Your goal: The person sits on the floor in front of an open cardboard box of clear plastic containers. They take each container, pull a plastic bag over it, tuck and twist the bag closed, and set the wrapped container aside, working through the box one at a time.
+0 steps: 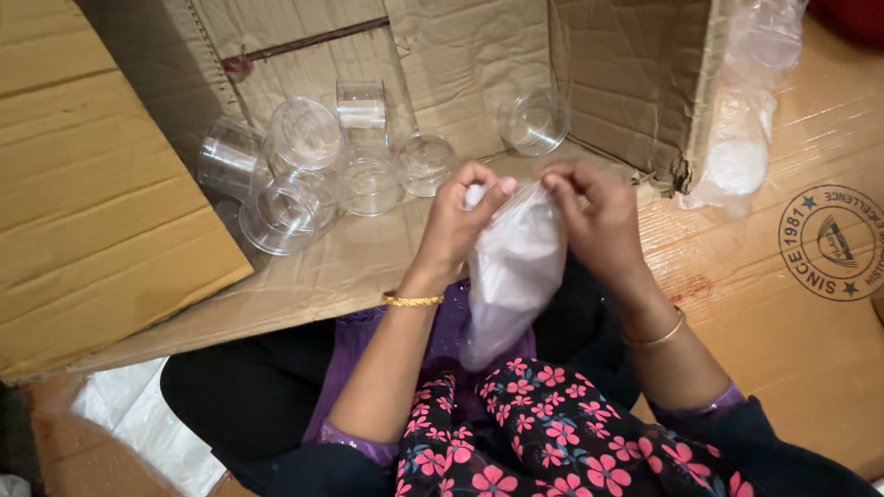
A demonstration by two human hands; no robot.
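Observation:
A clear plastic bag [511,276] with a pale stack inside hangs over my lap at the middle of the view. My left hand [460,221] pinches the bag's top edge on its left side. My right hand [594,216] pinches the same top edge on the right, fingertips close to those of the left. Both wrists wear a thin gold bangle. Just beyond my hands, several clear plastic cups [304,175] lie scattered inside an open cardboard box [120,212].
One more clear cup [534,120] lies deeper in the box, near its right wall. A long plastic sleeve of stacked cups [741,138] leans outside that wall. Flat brown cardboard [773,313] with a round printed stamp covers the floor at right.

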